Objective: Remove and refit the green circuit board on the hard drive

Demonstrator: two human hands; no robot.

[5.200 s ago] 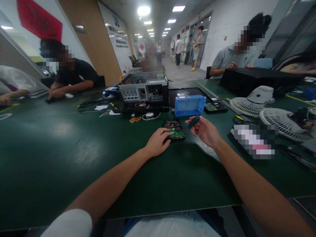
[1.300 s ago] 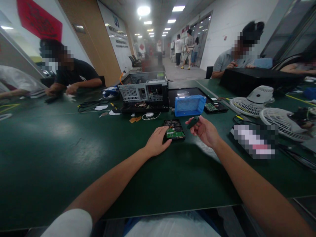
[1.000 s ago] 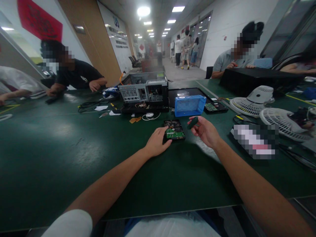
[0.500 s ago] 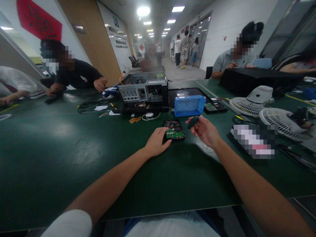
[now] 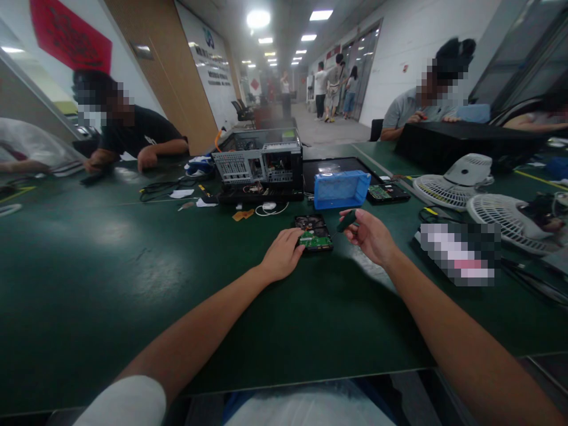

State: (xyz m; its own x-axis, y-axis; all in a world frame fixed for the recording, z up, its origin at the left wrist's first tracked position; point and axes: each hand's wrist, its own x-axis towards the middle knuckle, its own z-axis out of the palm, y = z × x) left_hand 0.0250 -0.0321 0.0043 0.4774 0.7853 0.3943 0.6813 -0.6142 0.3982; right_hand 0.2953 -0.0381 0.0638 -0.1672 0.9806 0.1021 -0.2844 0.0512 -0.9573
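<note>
A hard drive [image 5: 316,239] lies on the dark green table in front of me, its green circuit board facing up at the near end. My left hand [image 5: 284,251] holds the drive by its left side, fingers on the edge and thumb at the near corner. Just right of the drive, above the table, my right hand [image 5: 371,235] pinches a short dark green tool [image 5: 347,220] that looks like a screwdriver handle. Its tip is too small to make out. The tool is apart from the drive.
An opened computer case [image 5: 257,163] stands behind the drive, with a blue plastic bin [image 5: 339,190] beside it. Another drive [image 5: 387,193] lies right of the bin. White fan parts [image 5: 448,186] and a pixelated item [image 5: 459,254] are at right. Other people sit across the table.
My left thumb has drawn slightly closer to the drive's edge. My right hand stays nearly still with the tool. The person at left has drawn a hand inward.
</note>
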